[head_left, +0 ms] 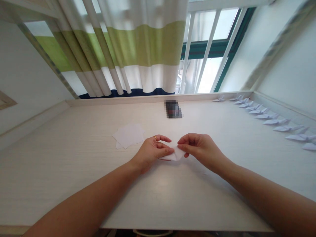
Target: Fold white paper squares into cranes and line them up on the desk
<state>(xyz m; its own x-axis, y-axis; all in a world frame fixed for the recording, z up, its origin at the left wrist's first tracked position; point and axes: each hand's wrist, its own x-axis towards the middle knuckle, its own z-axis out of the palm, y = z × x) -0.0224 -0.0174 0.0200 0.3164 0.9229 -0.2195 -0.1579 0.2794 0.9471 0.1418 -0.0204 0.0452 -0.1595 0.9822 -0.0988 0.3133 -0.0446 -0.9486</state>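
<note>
The folded paper is small and white, held low over the middle of the worktop, right in front of me. Its left end narrows under my left hand, whose thumb presses flat along the top while another fingertip shows beneath the lower edge. That hand is partly curled, gripping the paper, and one finger wears a gold ring. Rightward the paper broadens and its upper edge rises; there my right hand pinches it between thumb and forefinger, with one more fingertip showing by the right side. My fingers cover both ends, so I can't make out the whole shape, nor whether the paper touches the surface below.

Around it, from the left, a white curtain with a broad green band hangs behind the far edge. Before it, near my left hand, some loose white sheets lie overlapping, their corners fanned out. Beyond the paper, close to the far edge, sits a dark object, too blurred to identify. Behind that is a window with white bars. Along the right side runs a row of folded paper birds, well apart from my hands.
</note>
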